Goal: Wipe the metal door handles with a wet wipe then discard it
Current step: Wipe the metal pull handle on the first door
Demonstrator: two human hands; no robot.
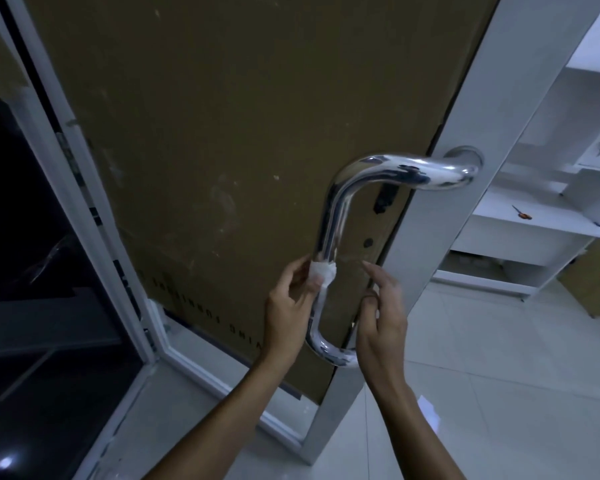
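Observation:
A shiny metal door handle [336,216], bent in a C shape, stands out from a door covered with brown cardboard [222,133]. A small white wet wipe [323,271] is wrapped round the handle's straight bar, about halfway down. My left hand [290,310] pinches the wipe against the bar from the left. My right hand [381,313] hovers just right of the bar with loosely curled fingers, index finger stretched upward, holding nothing. The handle's lower bend [329,351] shows between my two wrists.
The door's grey metal frame [440,237] runs along its right edge. A dark glass panel [49,271] fills the left. White shelving [541,230] with a small orange tool [520,212] stands at the right, over a pale tiled floor [499,375].

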